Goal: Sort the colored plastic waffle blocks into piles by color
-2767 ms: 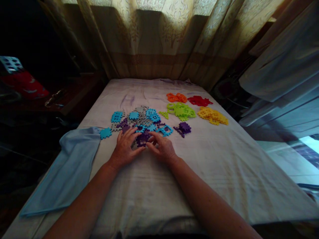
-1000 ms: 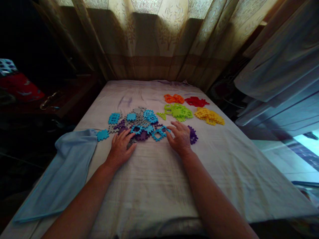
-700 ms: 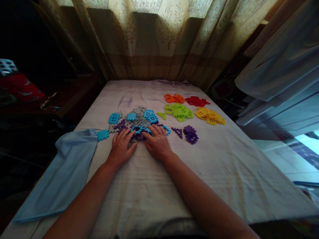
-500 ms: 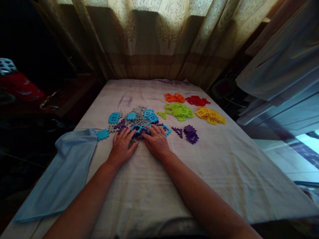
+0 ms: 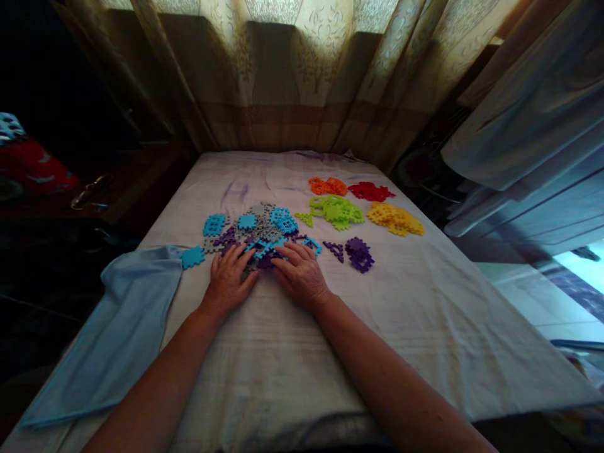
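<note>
A mixed pile of notched plastic building pieces, with grey pieces (image 5: 257, 231), blue pieces (image 5: 283, 220) and purple ones, lies on the cloth-covered table. My left hand (image 5: 229, 280) rests at the near left edge of this pile, fingers stretched out over it and palm down. At the near right edge my right hand (image 5: 302, 275) lies with its fingers extended over blue pieces. Its thumb is beside a purple piece (image 5: 268, 260) lying between the two hands. Both hands look open, though what lies under the fingertips is hidden.
Sorted by colour to the right are orange pieces (image 5: 328, 185), red pieces (image 5: 371, 191), lime green pieces (image 5: 337, 211), yellow pieces (image 5: 396, 219) and purple pieces (image 5: 359, 254). A light blue cloth (image 5: 136, 321) drapes over the table's left edge. A curtain (image 5: 292, 82) hangs behind.
My right hand has drawn slightly back and right, showing more of the blue and purple pieces between the hands. My left hand has hardly moved.
</note>
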`<move>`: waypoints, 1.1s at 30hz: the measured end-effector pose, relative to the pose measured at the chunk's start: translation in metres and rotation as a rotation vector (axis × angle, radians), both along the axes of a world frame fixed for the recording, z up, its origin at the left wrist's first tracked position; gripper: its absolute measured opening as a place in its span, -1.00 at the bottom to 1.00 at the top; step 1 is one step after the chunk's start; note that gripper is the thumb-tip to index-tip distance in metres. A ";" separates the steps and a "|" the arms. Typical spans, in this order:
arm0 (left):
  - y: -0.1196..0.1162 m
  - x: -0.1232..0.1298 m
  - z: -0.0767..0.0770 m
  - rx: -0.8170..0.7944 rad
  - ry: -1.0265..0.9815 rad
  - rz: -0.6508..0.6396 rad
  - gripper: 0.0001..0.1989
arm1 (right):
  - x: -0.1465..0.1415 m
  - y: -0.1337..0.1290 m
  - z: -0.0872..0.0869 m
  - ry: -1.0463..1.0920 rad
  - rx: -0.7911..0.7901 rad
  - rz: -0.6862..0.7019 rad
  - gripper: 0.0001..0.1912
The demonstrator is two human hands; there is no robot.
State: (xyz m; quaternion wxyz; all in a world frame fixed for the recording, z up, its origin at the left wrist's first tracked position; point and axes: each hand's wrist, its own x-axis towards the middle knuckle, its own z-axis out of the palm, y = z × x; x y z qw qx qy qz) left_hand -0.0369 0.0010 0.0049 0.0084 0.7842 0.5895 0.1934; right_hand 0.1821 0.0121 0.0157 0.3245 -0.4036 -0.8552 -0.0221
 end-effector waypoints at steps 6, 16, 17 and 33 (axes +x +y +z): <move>0.000 -0.001 -0.001 -0.003 -0.011 0.006 -0.49 | 0.020 0.006 0.006 0.288 -0.013 -0.117 -0.72; -0.004 0.001 0.003 0.042 -0.053 -0.027 -0.65 | 0.107 0.034 0.007 0.431 -0.209 -0.713 -0.64; -0.004 0.001 0.004 0.046 -0.060 -0.030 -0.66 | 0.113 0.034 0.006 0.416 -0.232 -0.752 -0.65; -0.004 -0.001 0.006 0.038 -0.113 -0.023 -0.77 | 0.126 0.039 -0.008 0.278 -0.187 -0.841 -0.68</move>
